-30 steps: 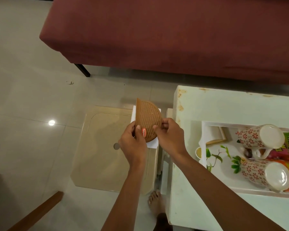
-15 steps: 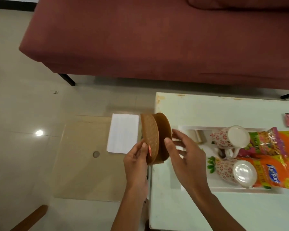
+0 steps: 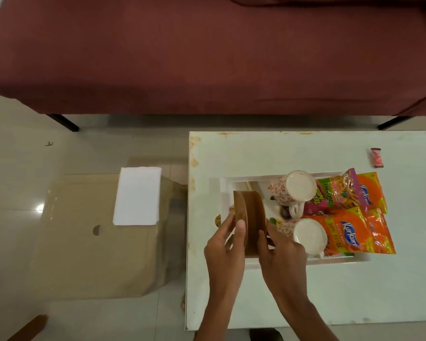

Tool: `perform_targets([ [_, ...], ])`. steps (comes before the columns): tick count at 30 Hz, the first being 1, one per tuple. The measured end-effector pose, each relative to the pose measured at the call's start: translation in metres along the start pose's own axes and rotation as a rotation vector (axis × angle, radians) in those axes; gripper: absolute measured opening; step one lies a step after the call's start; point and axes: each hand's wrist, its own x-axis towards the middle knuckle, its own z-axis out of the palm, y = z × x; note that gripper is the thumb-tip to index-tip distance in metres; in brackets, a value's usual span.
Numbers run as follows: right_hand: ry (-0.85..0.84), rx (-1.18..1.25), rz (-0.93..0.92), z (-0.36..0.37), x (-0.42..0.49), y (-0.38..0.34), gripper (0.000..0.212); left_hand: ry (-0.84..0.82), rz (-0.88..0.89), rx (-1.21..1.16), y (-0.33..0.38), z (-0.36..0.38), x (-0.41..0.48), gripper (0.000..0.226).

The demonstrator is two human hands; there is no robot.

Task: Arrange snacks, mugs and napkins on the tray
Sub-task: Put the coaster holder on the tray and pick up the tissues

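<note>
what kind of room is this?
Probably a home living room: a maroon sofa, a low white coffee table in front of it, and a tray of floral mugs and snack packets.

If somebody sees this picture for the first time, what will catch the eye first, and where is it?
The left hand and right hand hold a brown holder upright at the left end of the white tray. Bright orange snack packets lie at the tray's right end, beside two flowered mugs. A white napkin stack lies apart on the beige box left of the table.
</note>
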Motion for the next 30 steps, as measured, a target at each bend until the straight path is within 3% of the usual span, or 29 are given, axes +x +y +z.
perform_targets([
  [4,-0.032,0.028,0.02,0.004,0.004,0.013,0.026,-0.088,0.016,0.123,-0.004,0.024,-0.001,0.049],
  [12,-0.102,-0.018,0.038,0.014,0.013,0.029,0.03,0.019,0.005,0.212,-0.022,0.04,0.008,0.038],
  [30,-0.178,-0.076,0.083,0.029,0.021,0.047,0.033,0.021,-0.078,0.199,-0.039,0.049,0.022,0.042],
])
